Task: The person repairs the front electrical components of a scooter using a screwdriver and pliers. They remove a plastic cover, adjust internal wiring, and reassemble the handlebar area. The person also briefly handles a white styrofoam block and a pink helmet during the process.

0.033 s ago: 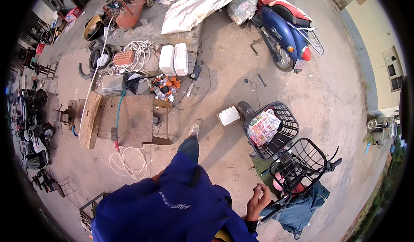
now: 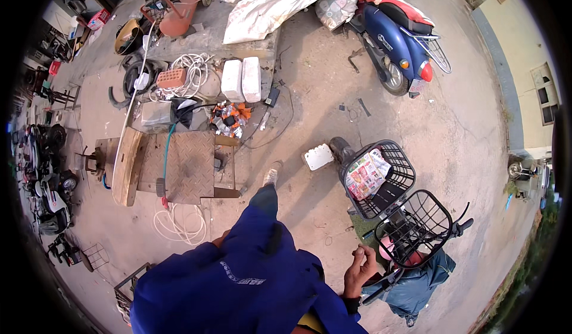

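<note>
My right hand (image 2: 361, 269) hangs beside the blue jacket (image 2: 238, 274), its fingers curled in and nothing visible in them. It is next to the handlebar grip of a parked bike with a dark green cover (image 2: 411, 292) and a black wire basket (image 2: 420, 224). Of my left hand (image 2: 221, 239) only a sliver of skin shows past the jacket's left side; its fingers are hidden. My shoe (image 2: 271, 173) is on the concrete ahead. A second black basket (image 2: 405, 182) holds printed paper (image 2: 366, 174), and a white block (image 2: 317, 156) lies beside it.
A rusty metal-plate bench (image 2: 185, 173) with a wooden beam (image 2: 126, 173) stands left. White blocks (image 2: 251, 79), a coiled hose (image 2: 179, 224) and cables lie on the ground. A blue scooter (image 2: 387, 42) is parked ahead right, an orange compressor (image 2: 179, 18) far left.
The view has shifted very slightly, so the surroundings sit a few pixels differently. My right hand is a little higher and further right, nearer the bike.
</note>
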`<state>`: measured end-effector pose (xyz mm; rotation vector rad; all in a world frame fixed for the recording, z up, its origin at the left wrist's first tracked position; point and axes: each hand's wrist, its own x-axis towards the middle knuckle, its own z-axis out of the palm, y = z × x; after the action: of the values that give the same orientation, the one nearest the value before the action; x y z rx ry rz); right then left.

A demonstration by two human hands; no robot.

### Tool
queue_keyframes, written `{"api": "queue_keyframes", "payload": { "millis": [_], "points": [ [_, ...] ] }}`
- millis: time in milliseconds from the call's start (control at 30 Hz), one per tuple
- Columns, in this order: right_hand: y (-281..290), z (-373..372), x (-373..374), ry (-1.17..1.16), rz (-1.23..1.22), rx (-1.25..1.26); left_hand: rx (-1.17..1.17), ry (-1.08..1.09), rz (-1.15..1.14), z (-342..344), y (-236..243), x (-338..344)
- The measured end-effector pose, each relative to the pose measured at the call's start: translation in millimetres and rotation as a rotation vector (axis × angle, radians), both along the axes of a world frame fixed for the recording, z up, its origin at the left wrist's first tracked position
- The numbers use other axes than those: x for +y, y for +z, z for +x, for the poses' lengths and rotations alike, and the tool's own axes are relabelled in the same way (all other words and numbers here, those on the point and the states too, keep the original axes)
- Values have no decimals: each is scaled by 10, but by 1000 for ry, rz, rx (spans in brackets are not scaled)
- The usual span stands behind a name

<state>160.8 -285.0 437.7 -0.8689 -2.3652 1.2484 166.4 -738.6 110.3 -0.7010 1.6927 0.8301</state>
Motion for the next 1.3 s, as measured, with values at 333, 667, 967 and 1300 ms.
{"api": "queue_keyframes", "payload": {
  "millis": [333,667,967,1300],
  "points": [
    [488,-2522,-45,433,135,109,-58,53,-13,-1276,587,-245],
    [92,-3959,390,470,-23,-26,-8,74,-33,-3058,532,151],
    [-243,-5982,1560,587,122,-31,111,46,-72,-5260,611,951],
    [-466,-7628,2594,569,57,-264,224,-50,4,-7644,623,2037]
  ]
}}
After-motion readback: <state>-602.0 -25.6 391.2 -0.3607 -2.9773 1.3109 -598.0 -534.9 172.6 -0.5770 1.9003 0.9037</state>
